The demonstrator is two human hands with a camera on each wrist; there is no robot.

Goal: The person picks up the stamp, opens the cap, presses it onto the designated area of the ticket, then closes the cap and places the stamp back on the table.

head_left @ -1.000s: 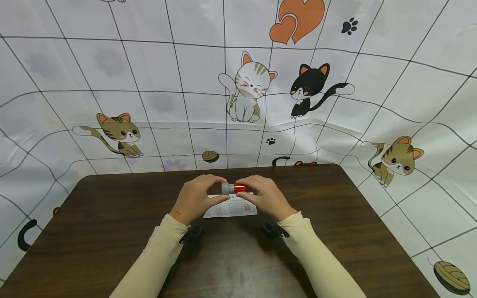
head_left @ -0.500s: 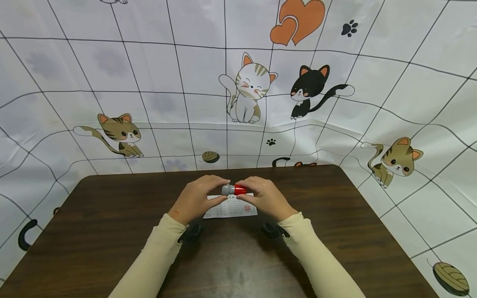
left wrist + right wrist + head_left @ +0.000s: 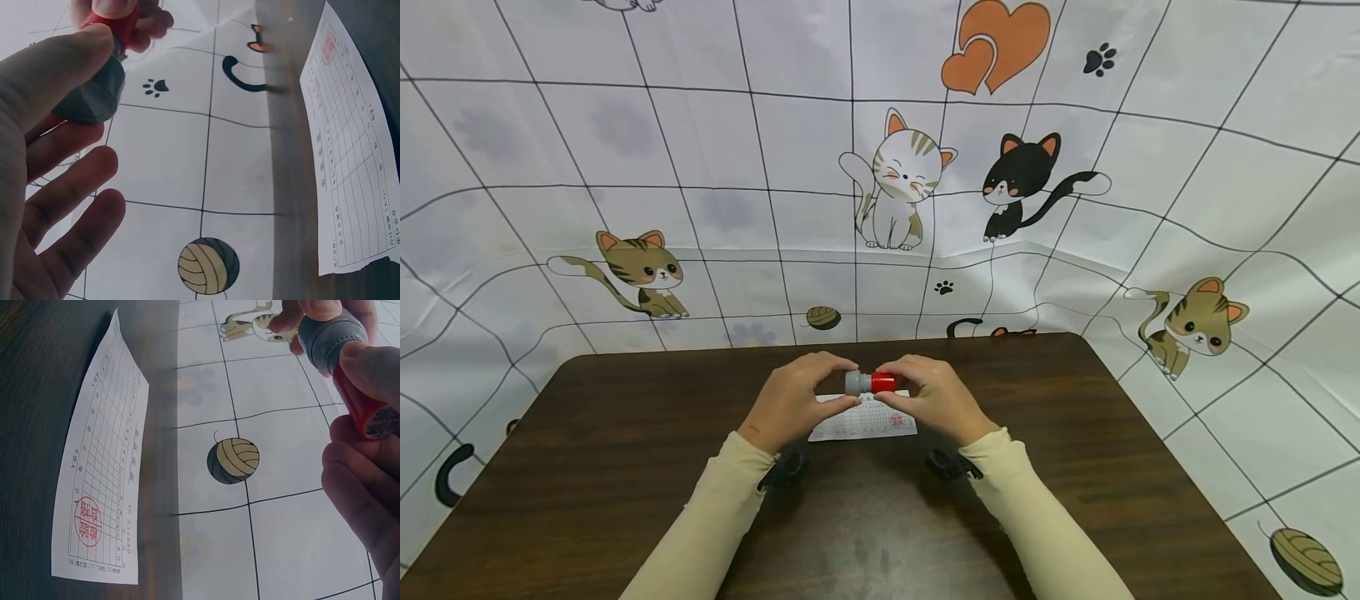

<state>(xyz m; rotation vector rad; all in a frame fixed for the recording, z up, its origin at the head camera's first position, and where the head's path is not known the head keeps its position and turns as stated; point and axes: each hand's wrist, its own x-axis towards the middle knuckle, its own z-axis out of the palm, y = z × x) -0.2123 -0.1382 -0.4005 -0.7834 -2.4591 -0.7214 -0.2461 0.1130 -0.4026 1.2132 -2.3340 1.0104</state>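
Both hands hold a small ink stamp sideways above the table, seen end to end in the head view. My left hand pinches its grey end between thumb and fingers; in the left wrist view the lower fingers are spread apart. My right hand pinches the red part with thumb and fingers. A patterned round face shows at the red part's end in the right wrist view. Below the hands lies a white printed slip with a red round seal mark.
The dark wooden table spreads out around the slip. Behind it hangs a white gridded cloth printed with cats, hearts and yarn balls, meeting the table's far edge.
The left fingers and the grey end shift slightly towards the right hand, then back. The right hand and the slip stay where they were.
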